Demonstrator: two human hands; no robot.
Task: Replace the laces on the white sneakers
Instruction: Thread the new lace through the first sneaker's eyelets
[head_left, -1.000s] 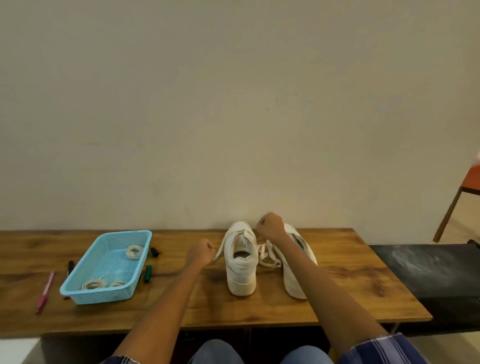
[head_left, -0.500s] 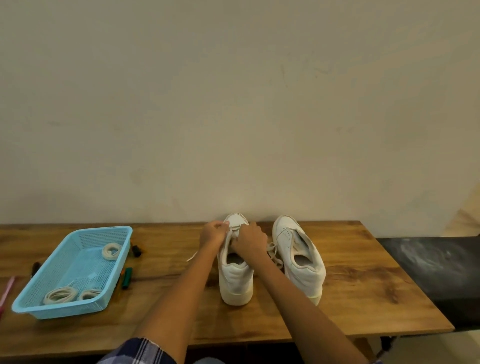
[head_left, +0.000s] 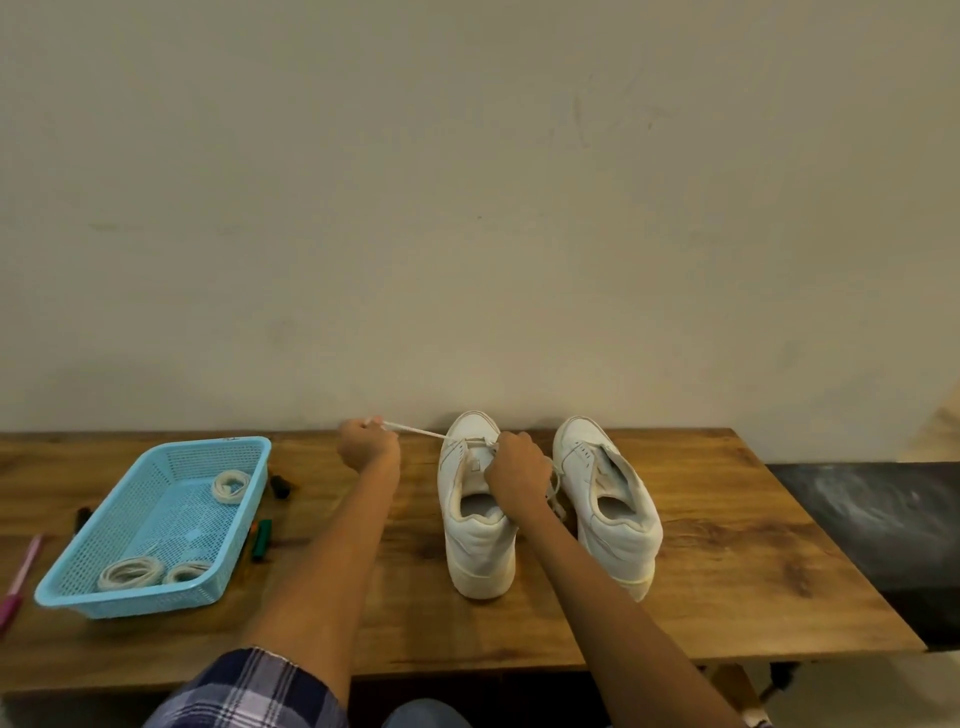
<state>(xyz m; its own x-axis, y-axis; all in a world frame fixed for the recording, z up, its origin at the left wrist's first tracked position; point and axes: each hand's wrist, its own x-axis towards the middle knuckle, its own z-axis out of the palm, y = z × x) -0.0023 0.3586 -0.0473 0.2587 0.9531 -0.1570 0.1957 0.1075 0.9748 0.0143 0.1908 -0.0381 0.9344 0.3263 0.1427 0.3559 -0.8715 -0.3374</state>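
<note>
Two white sneakers stand heel-toward-viewer at the back middle of the wooden worktop (head_left: 701, 613), toes near the wall (head_left: 467, 208). Left sneaker (head_left: 480, 540) upright; right sneaker (head_left: 615, 519) just beside it, angled slightly outward, no lace seen in its eyelets. A loose lace (head_left: 556, 486) lies in the gap between the two.

Left hand (head_left: 368, 446) held out left of the left sneaker, near the worktop's rear edge, fingers curled, pinching the end of a white lace (head_left: 415, 431) that runs taut from the sneaker's upper eyelets. Right hand (head_left: 517, 470) over the left sneaker's tongue, fingers bent down onto the lacing; cannot tell just what they hold.

Bare wood between sneakers and front edge, and to the right as far as the worktop's right edge, where a dark surface (head_left: 883, 519) adjoins.

Left: blue plastic basket (head_left: 244, 525) holding coiled laces (head_left: 230, 486). Markers (head_left: 261, 540) beside its right wall, a pink pen (head_left: 21, 577) by the left edge.
</note>
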